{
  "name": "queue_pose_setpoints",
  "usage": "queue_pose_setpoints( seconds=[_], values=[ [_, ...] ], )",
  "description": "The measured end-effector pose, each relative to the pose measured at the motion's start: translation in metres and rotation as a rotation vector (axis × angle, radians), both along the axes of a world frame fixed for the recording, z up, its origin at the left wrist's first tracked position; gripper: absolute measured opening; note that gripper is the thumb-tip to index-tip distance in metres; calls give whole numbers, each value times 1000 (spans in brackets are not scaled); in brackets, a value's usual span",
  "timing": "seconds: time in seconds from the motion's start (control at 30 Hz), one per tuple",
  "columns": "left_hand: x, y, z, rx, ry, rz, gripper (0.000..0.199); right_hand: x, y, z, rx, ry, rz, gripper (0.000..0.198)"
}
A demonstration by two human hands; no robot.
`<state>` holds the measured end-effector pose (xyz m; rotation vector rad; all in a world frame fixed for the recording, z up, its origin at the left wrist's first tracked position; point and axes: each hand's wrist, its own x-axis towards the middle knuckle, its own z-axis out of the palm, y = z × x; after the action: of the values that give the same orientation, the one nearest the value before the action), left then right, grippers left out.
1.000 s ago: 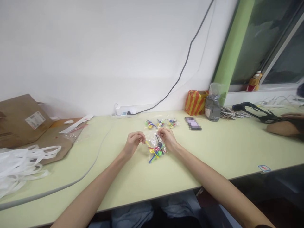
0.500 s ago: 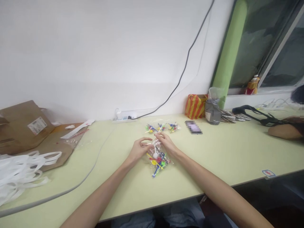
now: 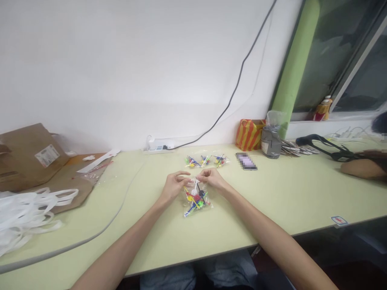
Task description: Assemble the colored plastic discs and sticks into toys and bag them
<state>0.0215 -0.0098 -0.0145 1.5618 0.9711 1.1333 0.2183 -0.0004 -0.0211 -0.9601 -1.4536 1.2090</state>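
A clear plastic bag (image 3: 197, 199) of small coloured plastic pieces lies on the pale green table in front of me. White, black, red, yellow, green and blue parts show through it. My left hand (image 3: 176, 186) pinches the bag's top edge from the left, thumb and fingertips closed on it. My right hand (image 3: 211, 178) grips the same top edge from the right, its fingers bent together. Just beyond my hands, similar bagged coloured pieces (image 3: 205, 161) rest in a row of three clusters.
A phone (image 3: 246, 161), a striped bag (image 3: 248, 135) and a grey pouch (image 3: 270, 141) sit at the back right. Cardboard (image 3: 30, 157), white straps (image 3: 33, 217) and a grey cable (image 3: 99, 231) occupy the left. Another person's arm (image 3: 363, 167) rests far right.
The bag has shifted slightly up and left and lies flatter. My right hand has come down a little, and both hands now sit at the bag's top edge.
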Motion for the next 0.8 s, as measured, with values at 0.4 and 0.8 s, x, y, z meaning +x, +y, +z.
queue_pose_setpoints(
  seconds=[0.4,0.8],
  values=[
    [-11,15,-7,45,113,76,24,8,13,-18,125,-205,-51,19],
    [-42,61,-5,-34,-48,288,52,-5,8,-25,96,-8,-193,16]
  ],
)
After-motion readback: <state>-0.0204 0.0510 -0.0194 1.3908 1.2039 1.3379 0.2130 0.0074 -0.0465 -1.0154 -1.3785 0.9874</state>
